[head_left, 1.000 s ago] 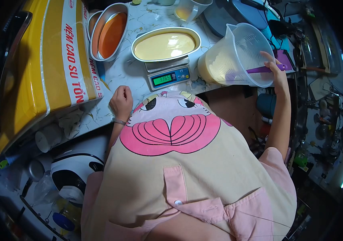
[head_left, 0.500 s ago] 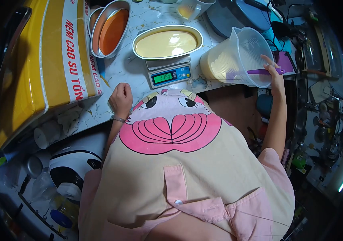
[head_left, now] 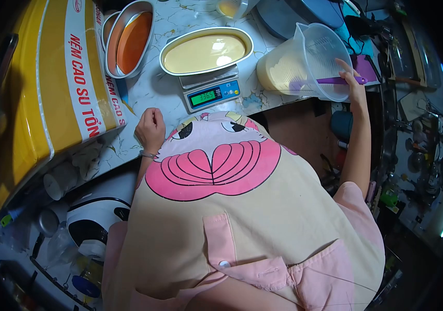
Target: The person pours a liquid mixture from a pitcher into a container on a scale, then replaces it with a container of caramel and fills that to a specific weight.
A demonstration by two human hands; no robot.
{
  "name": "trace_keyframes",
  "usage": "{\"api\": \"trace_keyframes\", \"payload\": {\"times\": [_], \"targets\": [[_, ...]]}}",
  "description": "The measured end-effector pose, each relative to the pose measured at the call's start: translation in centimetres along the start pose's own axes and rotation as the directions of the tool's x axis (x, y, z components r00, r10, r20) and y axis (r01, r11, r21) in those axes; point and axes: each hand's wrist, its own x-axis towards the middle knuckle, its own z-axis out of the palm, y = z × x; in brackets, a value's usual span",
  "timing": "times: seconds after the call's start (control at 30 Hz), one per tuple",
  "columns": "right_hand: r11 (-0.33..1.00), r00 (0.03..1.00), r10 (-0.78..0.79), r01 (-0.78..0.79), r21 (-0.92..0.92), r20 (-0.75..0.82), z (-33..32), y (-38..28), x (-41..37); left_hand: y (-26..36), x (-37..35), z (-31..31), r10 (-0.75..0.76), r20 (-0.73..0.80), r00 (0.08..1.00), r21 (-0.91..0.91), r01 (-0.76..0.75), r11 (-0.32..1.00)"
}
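From the head-worn camera: a right hand (head_left: 354, 85) lies against the rim of a translucent, ribbed plastic jug (head_left: 296, 65), fingers spread beside a purple-handled utensil (head_left: 335, 81); whether it truly grips either one cannot be told. The jug, with pale yellow liquid low inside, stands just left of that hand. The left hand (head_left: 150, 128) is curled into a loose fist, holding nothing visible, on the white marbled counter (head_left: 167, 98). Beyond and to its right, a small grey-and-blue digital scale (head_left: 212, 96) with a lit green display bears an oval, silver-rimmed pan (head_left: 193, 73) of pale yellow filling. The step in hand looks like a pause over a weighing; moving the jug would call for a surer hold and care with the utensil. Compared with half a second earlier, the view has shifted slightly, while the hands' placement and the readout look unchanged.
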Motion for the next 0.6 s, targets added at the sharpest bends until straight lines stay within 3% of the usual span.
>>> {"api": "trace_keyframes", "payload": {"times": [0.6], "targets": [[0.999, 1.000, 0.012, -0.013, 0.031, 0.027, 0.24, -0.47, -0.50, 0.32, 0.03, -0.17, -0.022, 0.016, 1.000, 0.032, 0.022, 0.999]]}}
